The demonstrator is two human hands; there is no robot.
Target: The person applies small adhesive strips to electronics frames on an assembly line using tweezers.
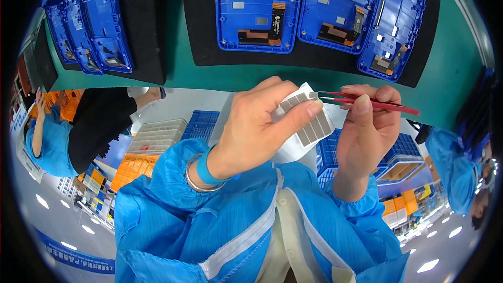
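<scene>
My left hand [257, 123] pinches a white backing sheet with rows of small grey rectangular pads [316, 127] between thumb and fingers, the thumb lying across its front. My right hand [369, 131] is closed round red tweezers [390, 106]. Their thin tips meet the upper edge of the sheet, beside one grey pad near my left thumb. Whether the tips grip that pad is too small to tell. Beyond my hands, three blue plastic housings [238, 21] lie with their insides up. Each carries a black and orange flex cable [276, 23] and small pale pads.
The housings rest on a black mat [206, 50] on the green bench [181, 76]. More blue housings [105, 21] lie on another black mat at the left. Blue crates [201, 123] and an orange crate [133, 170] stand below the bench. People in blue work nearby on both sides.
</scene>
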